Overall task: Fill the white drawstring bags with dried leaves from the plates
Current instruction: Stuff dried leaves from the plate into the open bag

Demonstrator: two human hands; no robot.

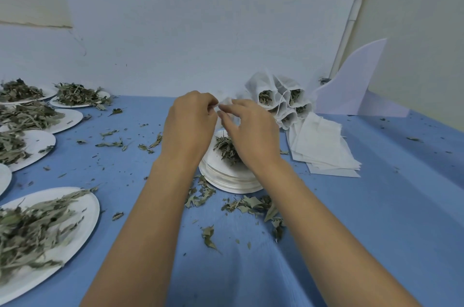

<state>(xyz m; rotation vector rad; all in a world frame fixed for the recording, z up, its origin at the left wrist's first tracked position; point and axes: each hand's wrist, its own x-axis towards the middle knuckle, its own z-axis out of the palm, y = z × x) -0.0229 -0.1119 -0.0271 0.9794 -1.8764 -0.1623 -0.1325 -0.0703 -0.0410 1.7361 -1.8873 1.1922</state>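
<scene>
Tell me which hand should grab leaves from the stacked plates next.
Likely right. Both hands pinch the bag, but the right hand sits directly over the leaves on the stacked plates; the left hand is beside them and could hold the bag alone.

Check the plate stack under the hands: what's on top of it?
A small heap of dried leaves lies on the plate stack. The right hand covers the heap's right side, so its full extent is unclear.

Left hand [189, 125] and right hand [248, 130] both pinch a thin white fabric bag [226, 101] above the stack of round white paper plates [226, 181]. Grey-green dried leaves [226, 147] top the stack. Leaf-filled white bags [283, 103] lie beyond it, rightward.
</scene>
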